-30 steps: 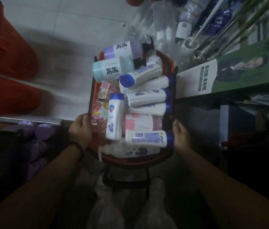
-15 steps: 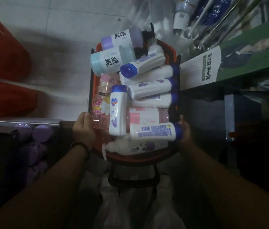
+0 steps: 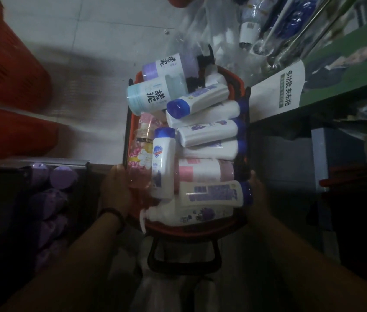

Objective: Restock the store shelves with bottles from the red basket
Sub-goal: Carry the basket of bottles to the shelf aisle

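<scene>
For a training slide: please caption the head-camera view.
The left hand and right hand hold a red basket, heaped with white blue-capped bottles, by its sides.

One red basket (image 3: 191, 231), held by its two long sides: my left grip (image 3: 116, 191) curls on the left rim, my right grip (image 3: 260, 199) holds the right rim. Black handle (image 3: 182, 267) hangs off the near end.

Contents, heaped:
- white bottles with blue caps (image 3: 207, 132), lying crosswise
- one white bottle (image 3: 163, 163), lying lengthwise
- a clear pink bottle (image 3: 141, 158) beside it, at the left wall
- two pump bottles (image 3: 153, 96), overtopping the far end

Purple bottles (image 3: 62, 176) sit on the shelf at left. Further red baskets (image 3: 9, 75) at far left.
</scene>
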